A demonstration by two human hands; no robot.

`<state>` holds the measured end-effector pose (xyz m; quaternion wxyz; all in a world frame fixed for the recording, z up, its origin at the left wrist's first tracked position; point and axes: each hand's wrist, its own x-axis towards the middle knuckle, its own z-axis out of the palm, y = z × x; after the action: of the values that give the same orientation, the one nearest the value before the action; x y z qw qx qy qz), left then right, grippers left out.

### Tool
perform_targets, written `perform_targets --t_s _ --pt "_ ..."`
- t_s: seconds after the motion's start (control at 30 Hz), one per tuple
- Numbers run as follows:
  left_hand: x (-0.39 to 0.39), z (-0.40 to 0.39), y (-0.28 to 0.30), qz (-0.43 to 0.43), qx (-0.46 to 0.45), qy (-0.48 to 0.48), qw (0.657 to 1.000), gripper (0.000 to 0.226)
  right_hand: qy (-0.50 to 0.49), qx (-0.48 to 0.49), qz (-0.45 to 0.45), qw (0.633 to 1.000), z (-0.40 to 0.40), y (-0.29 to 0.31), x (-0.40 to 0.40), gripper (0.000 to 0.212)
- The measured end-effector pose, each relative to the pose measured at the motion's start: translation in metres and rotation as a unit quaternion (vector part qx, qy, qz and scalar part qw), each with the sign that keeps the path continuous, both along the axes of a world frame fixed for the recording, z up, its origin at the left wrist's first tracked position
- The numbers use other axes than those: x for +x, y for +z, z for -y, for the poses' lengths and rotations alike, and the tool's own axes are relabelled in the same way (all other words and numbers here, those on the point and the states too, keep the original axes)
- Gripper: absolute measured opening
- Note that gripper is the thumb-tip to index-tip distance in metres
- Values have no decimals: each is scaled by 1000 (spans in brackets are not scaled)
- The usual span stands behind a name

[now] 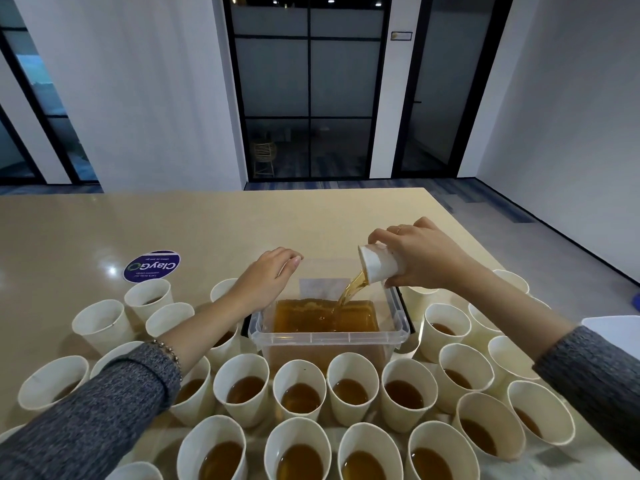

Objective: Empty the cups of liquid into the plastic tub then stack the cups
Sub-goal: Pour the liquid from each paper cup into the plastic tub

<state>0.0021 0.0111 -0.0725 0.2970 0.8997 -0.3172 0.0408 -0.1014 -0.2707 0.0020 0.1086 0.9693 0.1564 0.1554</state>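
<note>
My right hand (426,254) grips a white paper cup (379,266) tipped on its side above the right part of the clear plastic tub (325,337). A stream of amber liquid (349,291) runs from the cup into the tub, which holds a pool of the same liquid. My left hand (268,277) hovers over the tub's far left corner with its fingers loosely curled and nothing in them. Several white paper cups with amber liquid (299,396) stand in rows in front of the tub and on both sides.
The tub and cups sit on a beige table (242,230). A round purple sticker (151,266) lies on the table at the left. Cups at the left (104,323) look nearly empty. A white object (613,329) shows at the right edge.
</note>
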Motion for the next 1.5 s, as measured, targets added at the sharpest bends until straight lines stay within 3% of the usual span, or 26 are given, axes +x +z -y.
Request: perform_targets --t_s 0.13,0.23,0.4,0.57,0.7,0.83,0.93,1.1,1.23,1.4,1.5 --pt "-1 1 1 1 -2 1 1000 44 37 -28 43 998 -1 1 1 76" --pt "-1 1 0 2 0 3 1000 43 42 5 65 997 1 3 1 74" --pt "-2 1 0 3 -2 2 1000 43 2 158 5 987 11 4 -2 70" --pt "1 0 -1 2 -4 0 1000 42 -11 360 -46 932 20 3 -2 74" --pt "2 1 -1 3 -1 -1 1000 43 -45 406 -17 913 37 -2 2 80" --pt "3 0 -2 4 -3 -4 1000 43 -146 366 10 919 68 -15 6 88" --pt "4 0 -2 4 -3 -4 1000 43 -199 311 19 929 95 -27 8 75" --pt "5 -1 -4 3 -5 -6 1000 47 -289 279 -5 916 123 -44 11 63" --pt "6 -2 -4 3 -6 -7 1000 58 -303 241 -79 919 133 -57 12 78" --pt "6 -2 -4 4 -4 -8 1000 58 -300 125 -167 931 134 -65 11 71" --pt "8 -2 -5 10 -3 -8 1000 53 -287 118 -199 930 134 -64 11 83"
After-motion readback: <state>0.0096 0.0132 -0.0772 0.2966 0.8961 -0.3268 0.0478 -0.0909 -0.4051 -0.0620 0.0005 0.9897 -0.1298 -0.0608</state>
